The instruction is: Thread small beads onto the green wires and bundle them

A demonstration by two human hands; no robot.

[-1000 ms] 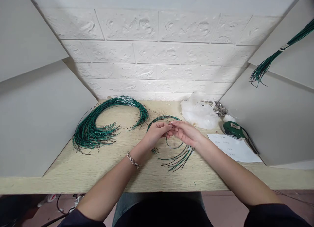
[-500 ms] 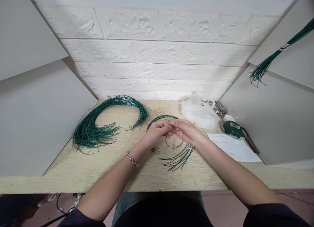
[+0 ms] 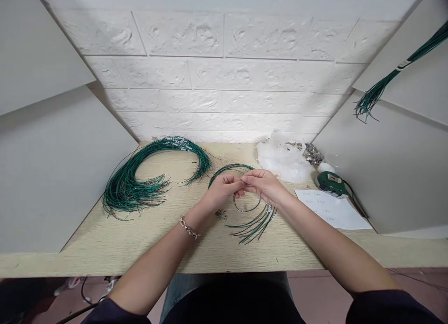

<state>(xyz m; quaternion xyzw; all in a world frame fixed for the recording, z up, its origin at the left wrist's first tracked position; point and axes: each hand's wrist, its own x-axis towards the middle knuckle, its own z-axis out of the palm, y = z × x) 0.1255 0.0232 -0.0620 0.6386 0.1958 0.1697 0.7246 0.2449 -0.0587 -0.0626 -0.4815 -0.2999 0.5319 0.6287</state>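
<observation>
My left hand (image 3: 224,188) and my right hand (image 3: 265,185) meet over the middle of the table, thumbs and fingertips pinched together. Between them they hold the ends of a thin dark green wire (image 3: 249,211), which hangs below the fingers in a small loop with a pale piece at its bottom. The fingertips hide the exact point where the ends meet. Under and around my hands lies a curved small bunch of green wires (image 3: 257,225), with white pieces near its right side and dark ends fanned toward me.
A large curved bundle of green wires (image 3: 131,191) lies at left. At back right sit a white plastic bag (image 3: 283,163), small metal parts (image 3: 312,154), a green tape measure (image 3: 331,184) and a paper sheet (image 3: 332,211). Another wire bundle (image 3: 385,84) hangs at upper right.
The small wire loop below my fingers has shifted slightly left. Both hands keep their pinch in nearly the same place.
</observation>
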